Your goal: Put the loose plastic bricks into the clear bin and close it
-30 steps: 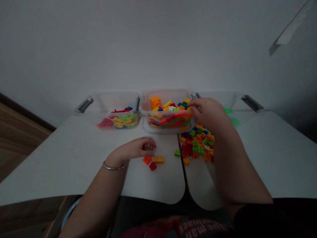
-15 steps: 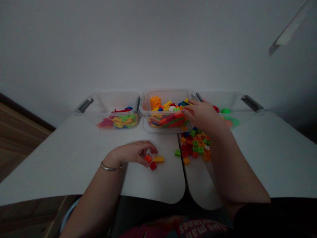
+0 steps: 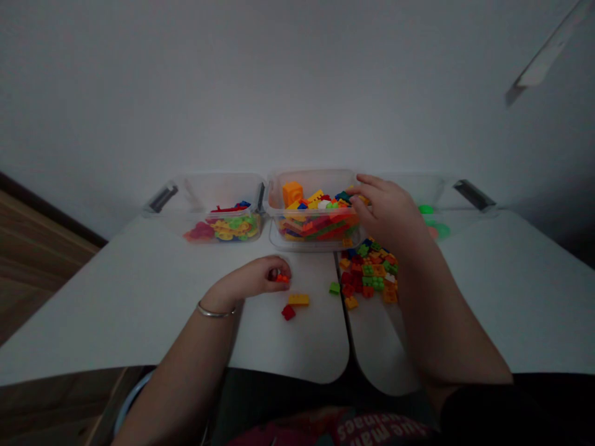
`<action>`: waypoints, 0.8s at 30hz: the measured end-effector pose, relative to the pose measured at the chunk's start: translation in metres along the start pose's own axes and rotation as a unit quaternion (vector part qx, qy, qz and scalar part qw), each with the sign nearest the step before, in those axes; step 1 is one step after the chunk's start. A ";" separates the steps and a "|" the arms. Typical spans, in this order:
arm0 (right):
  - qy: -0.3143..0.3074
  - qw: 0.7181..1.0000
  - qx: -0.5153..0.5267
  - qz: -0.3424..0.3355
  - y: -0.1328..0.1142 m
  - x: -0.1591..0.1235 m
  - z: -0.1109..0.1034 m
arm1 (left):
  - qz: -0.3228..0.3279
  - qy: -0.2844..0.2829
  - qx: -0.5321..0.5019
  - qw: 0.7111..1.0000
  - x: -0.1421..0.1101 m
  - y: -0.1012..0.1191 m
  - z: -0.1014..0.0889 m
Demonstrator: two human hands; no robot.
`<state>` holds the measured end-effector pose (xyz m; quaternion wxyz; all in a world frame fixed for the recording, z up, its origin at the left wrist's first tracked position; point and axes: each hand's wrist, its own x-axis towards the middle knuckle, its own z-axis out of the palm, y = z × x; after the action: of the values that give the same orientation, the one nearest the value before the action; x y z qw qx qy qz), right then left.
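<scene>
Orange brick point(image 3: 282, 279): pinched between thumb and fingertips of left hand point(image 3: 258, 277)
Right hand point(image 3: 390, 210): at middle bin point(image 3: 297, 213), fingers parted (grip unclear)

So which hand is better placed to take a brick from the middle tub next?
Likely the right hand: its fingers are at the tub, while the left hand, farther from it, grips an orange brick.

L hand point(image 3: 258, 277) w/ orange brick point(image 3: 282, 279) | R hand point(image 3: 388, 210) @ ctr bin point(image 3: 320, 178)
</scene>
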<state>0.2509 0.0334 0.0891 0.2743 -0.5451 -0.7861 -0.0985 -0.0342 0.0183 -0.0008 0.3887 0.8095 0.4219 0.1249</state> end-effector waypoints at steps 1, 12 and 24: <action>0.013 1.000 0.016 -0.002 -0.002 0.000 -0.002 | 0.004 0.019 -0.005 1.000 0.001 0.000 0.001; -0.110 0.955 0.199 -0.188 -0.052 -0.010 0.002 | 0.008 0.164 -0.308 0.937 0.009 0.015 0.006; -0.210 0.941 0.179 -0.194 -0.072 -0.017 0.037 | -0.001 0.167 -0.387 0.907 0.013 0.007 0.007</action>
<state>0.1779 0.0088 0.0590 0.1718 -0.3326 -0.9208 0.1095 -0.0180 0.0222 -0.0018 0.5956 0.5622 0.4000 0.4113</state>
